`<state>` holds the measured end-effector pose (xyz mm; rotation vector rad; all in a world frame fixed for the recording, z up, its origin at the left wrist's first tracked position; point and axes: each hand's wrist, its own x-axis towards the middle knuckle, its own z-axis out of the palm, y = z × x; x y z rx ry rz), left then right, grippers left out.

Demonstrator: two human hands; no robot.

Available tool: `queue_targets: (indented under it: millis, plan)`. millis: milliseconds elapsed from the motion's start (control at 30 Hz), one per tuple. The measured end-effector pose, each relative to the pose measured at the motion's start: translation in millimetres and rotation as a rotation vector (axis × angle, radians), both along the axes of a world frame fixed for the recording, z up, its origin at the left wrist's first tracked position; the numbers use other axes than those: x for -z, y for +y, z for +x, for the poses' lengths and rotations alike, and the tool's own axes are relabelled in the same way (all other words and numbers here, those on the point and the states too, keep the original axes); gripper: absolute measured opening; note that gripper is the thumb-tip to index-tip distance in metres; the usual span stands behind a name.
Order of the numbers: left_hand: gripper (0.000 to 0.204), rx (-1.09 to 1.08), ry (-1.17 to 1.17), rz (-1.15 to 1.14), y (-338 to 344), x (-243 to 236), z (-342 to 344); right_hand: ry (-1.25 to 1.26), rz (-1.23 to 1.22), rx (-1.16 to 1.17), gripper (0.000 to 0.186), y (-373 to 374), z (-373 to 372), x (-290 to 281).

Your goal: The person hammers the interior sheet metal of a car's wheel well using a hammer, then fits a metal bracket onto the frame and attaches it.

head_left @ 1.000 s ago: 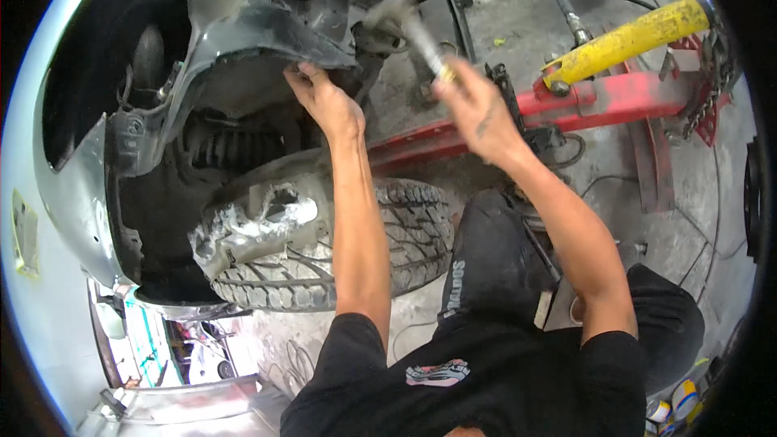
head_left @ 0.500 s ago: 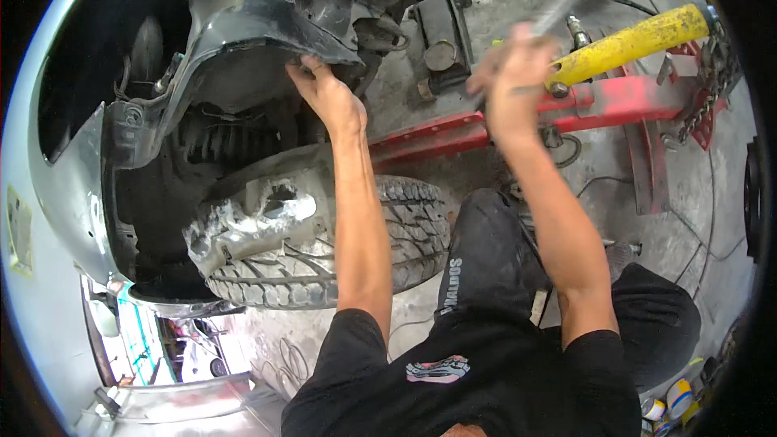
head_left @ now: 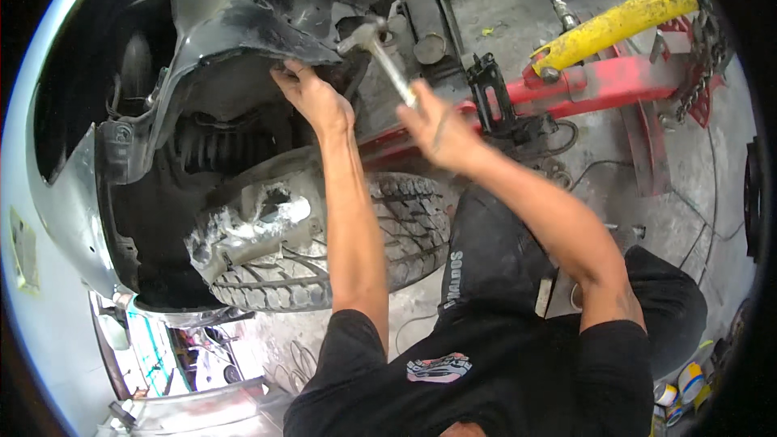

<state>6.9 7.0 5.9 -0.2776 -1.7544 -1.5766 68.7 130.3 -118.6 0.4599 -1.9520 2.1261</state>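
My left hand (head_left: 322, 107) reaches up with curled fingers to grip the lower edge of the dark grey, creased body panel (head_left: 251, 28) above the open wheel arch; its fingertips are partly hidden there. My right hand (head_left: 437, 125) is closed on a hammer (head_left: 388, 66) with a light shaft. The hammer's metal head is at the right end of that panel's edge, right of my left fingertips; whether it touches the metal I cannot tell. Below my left hand lies a treaded tyre (head_left: 405, 251), with a scuffed metal piece (head_left: 267, 231) over it.
A red steel beam (head_left: 615, 73) with a yellow cylinder (head_left: 619, 24) and chain (head_left: 696, 89) stands at the right. Cables (head_left: 603, 163) cross the concrete floor (head_left: 518, 16). Cans (head_left: 688, 384) sit at lower right. The pale car body (head_left: 69, 210) curves along the left.
The hammer swung up and right half a second ago and has come down leftward to the panel's edge. My left hand stays on the edge.
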Motion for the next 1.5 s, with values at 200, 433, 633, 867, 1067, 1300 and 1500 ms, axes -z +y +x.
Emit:
queue_targets:
  millis: [200, 433, 633, 867, 1067, 1300, 1500]
  plan:
    - [0.05, 0.028, -0.022, -0.067, -5.7, -0.8, 0.1, -0.312, -0.339, 0.148, 0.034, 35.1, -9.4, -16.5]
    - [0.062, -0.029, -0.049, -0.068, -20.3, -7.9, 12.3, -0.152, 0.007, -0.138, 0.034, 44.8, -10.9, -34.7]
    - [0.061, -0.046, -0.02, -0.041, -16.0, 6.0, -3.3, -0.08, 0.0, -0.09, 0.034, 29.7, 9.0, -10.6]
    - [0.046, 0.028, 0.036, 0.013, -2.3, -6.4, 1.3, -0.364, -0.691, 0.215, 0.017, 65.2, 1.3, -33.8]
    - [0.051, 0.096, 0.04, 0.014, -14.5, -12.2, -7.0, -0.069, 0.066, -0.095, 0.016, 17.0, 7.0, 0.5]
    - [0.048, 0.084, 0.102, 0.015, 4.0, -1.9, -3.5, -0.001, -0.227, 0.395, 0.024, 51.6, -9.5, 5.0]
    - [0.056, -0.018, -0.012, -0.123, -25.5, -20.5, 11.3, -0.084, -0.038, -0.053, 0.035, 37.9, 8.2, -19.7]
